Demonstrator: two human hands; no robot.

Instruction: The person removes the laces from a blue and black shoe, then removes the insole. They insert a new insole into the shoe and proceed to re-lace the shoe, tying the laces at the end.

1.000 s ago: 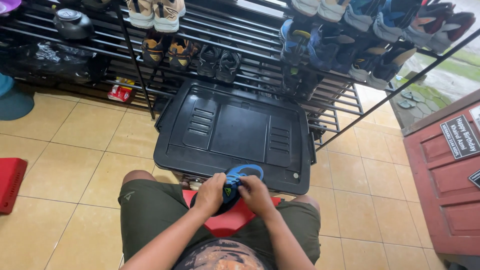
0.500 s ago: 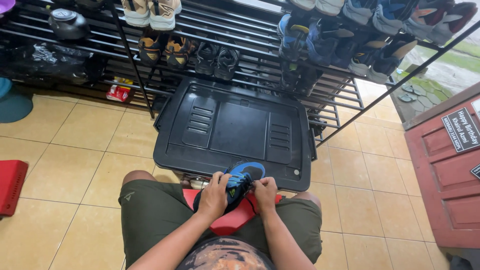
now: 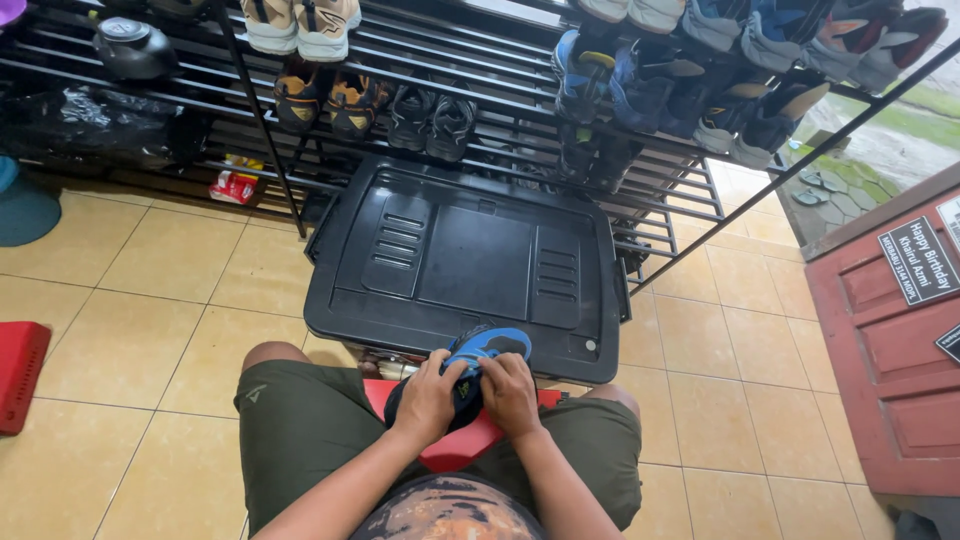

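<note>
Gripping a blue shoe [image 3: 478,352], both hands [image 3: 430,398] [image 3: 511,392] rest over a red stool [image 3: 455,448].

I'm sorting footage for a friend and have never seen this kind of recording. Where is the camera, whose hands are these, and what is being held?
There is no machine here. The camera sits on a person's head and looks down, so you see their own lap and arms. The person is seated on a red stool on a tiled floor, wearing olive shorts. The left hand and right hand together hold a blue and black shoe between the knees. Just ahead lies a black plastic bin lid, with nothing on it. Behind it stands a black metal shoe rack filled with pairs of shoes. A red door is at the right.
</note>
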